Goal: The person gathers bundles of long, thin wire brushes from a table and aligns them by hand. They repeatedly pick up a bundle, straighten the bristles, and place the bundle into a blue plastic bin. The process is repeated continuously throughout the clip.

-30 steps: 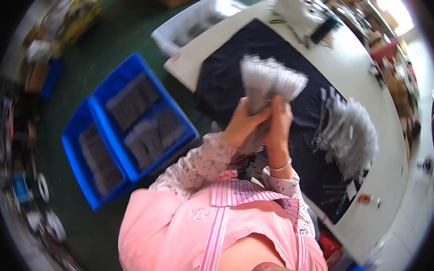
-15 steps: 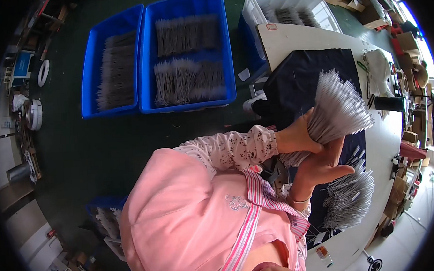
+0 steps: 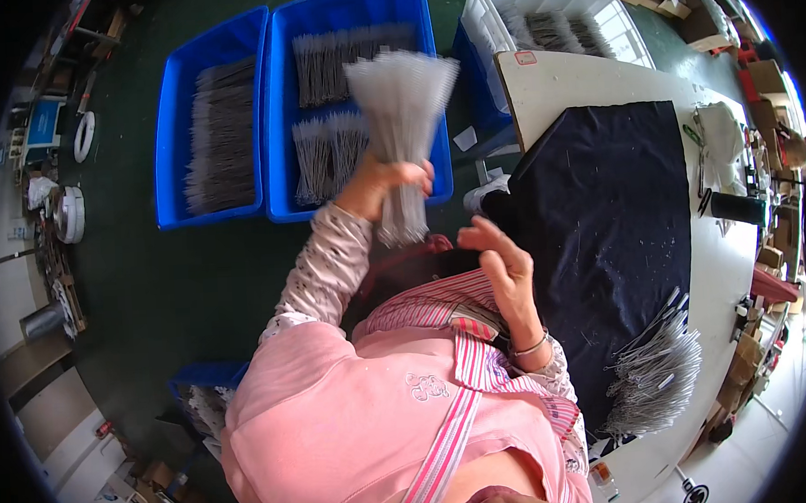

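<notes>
A: What is the left hand [image 3: 378,186] doing?
B: It sits just off twelve o'clock, fingers wrapped around a thick bundle of brushes [image 3: 403,99]. The pale bristle ends fan out toward twelve, and the grey wire stems hang below the fist.

A: And the right hand?
B: The right hand [image 3: 509,269] is at three o'clock, apart from the bundle. It holds nothing that I can see; the fingers are loosely spread and partly bent.

A: Where is the bundle against the bins?
B: It overlaps the near right corner of the larger blue bin [image 3: 343,10] at eleven o'clock. How high above it, I can't tell. That bin has brushes in two rows.

A: Other containers?
B: A narrower blue bin [image 3: 214,55] at ten o'clock, with a long row of brushes, and a white bin [image 3: 632,39] at one, with more.

A: On the counter [image 3: 575,73]?
B: A dark cloth [image 3: 608,215] at three o'clock, and a loose heap of brushes [image 3: 656,384] at four, lying partly on it.
</notes>
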### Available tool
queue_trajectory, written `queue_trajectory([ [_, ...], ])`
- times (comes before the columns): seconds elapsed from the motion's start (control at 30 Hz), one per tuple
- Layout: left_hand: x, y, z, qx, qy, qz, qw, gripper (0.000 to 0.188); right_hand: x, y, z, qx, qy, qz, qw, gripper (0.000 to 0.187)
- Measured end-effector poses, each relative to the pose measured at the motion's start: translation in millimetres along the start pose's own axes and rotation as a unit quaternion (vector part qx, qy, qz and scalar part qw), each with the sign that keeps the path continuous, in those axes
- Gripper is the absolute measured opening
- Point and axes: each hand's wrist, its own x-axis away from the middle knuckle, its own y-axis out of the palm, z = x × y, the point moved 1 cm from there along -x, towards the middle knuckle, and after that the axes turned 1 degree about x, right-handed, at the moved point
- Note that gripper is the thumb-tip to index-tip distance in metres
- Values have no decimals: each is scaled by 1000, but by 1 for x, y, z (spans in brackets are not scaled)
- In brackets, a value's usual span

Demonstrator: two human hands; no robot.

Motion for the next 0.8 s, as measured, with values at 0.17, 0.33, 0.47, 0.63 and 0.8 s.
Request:
queue_trajectory([
  [0.17, -68, -125, -25, -26, -125, 144, 981, 24, 12, -1, 62, 110, 109, 3, 988, 40],
  [0.33, -143, -214, -125, -351, -195, 250, 881, 46, 13, -5, 86, -49, 177, 93, 979, 35],
  [0.47, -173, -210, -158, -538, -248, 349, 726, 86, 10, -6, 90, -61, 184, 121, 974, 32],
  [0.63, -187, -232, -200, -385, -248, 535, 710, 67, 8, -9, 95, -47, 190, 135, 971, 30],
  [0.8, -166, -196, -169, -435, -233, 538, 683, 59, 5, -10, 99, -60, 206, 161, 963, 30],
])
